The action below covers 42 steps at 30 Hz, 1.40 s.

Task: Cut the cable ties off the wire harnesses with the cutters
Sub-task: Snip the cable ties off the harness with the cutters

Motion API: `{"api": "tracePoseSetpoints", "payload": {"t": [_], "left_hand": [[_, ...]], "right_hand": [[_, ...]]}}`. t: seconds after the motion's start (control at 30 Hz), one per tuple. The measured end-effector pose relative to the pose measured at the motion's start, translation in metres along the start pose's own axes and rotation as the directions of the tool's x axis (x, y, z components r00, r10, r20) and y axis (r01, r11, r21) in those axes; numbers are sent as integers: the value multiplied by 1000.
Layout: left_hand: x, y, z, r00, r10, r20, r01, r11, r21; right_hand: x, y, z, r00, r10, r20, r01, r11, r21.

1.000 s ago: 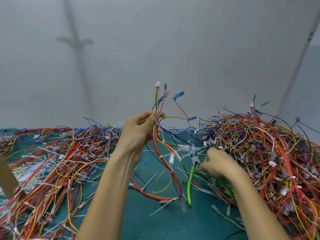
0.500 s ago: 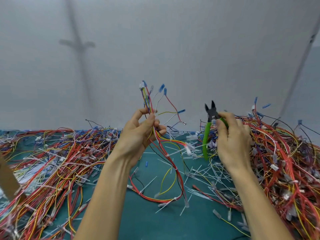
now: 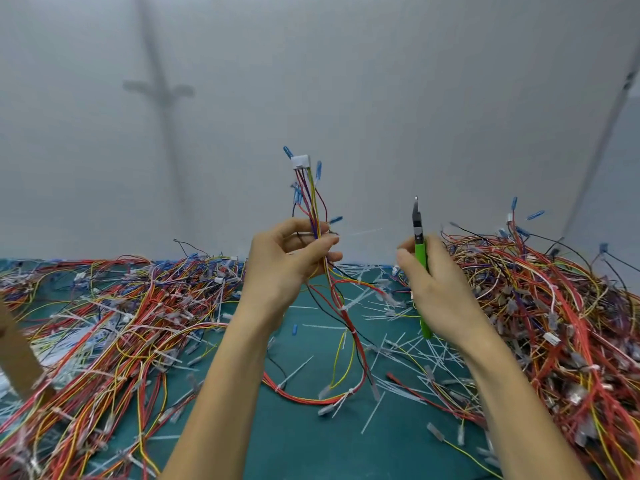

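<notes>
Wire harness (image 3: 312, 206) upright, pinched between thumb and curled fingers of my left hand (image 3: 287, 268); white connector (image 3: 300, 162) above fingertips, tail hanging below. Cutters (image 3: 419, 249) gripped tip-up in my right hand (image 3: 436, 289), apart from harness.

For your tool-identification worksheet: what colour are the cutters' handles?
Green. The cutters, held in the right hand, show best in the head view.

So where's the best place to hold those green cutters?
By the green grip, coming from below, as the right hand does. The cutters stand upright with the dark pointed blades on top, so holding low on the grip keeps fingers away from the cutting end.
</notes>
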<state>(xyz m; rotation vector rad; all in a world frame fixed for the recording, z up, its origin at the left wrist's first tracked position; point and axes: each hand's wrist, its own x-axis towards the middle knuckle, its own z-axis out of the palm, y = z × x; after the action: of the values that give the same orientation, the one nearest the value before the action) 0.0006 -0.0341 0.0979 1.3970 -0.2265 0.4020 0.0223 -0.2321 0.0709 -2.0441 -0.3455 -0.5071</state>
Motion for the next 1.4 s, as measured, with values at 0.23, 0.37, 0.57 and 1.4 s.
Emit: {"api": "tracePoseSetpoints", "payload": {"t": [0.23,0.37,0.57,1.4], "left_hand": [[1,-6,0,985,38,-169,-9,985,172],[0,-6,4,993,-26,-117,38,994,102],[-2,-3,10,1000,-7,-20,8,999,44],[-6,1,21,1000,19,-5,-19,997,80]], "right_hand": [[-8,-26,-11,992,-120,-37,122,990,68],[-12,-38,0,990,-91,110,80,992,100],[-15,-36,17,972,-21,235,34,998,-54],[-15,-35,11,974,32,225,-9,995,-103]]}}
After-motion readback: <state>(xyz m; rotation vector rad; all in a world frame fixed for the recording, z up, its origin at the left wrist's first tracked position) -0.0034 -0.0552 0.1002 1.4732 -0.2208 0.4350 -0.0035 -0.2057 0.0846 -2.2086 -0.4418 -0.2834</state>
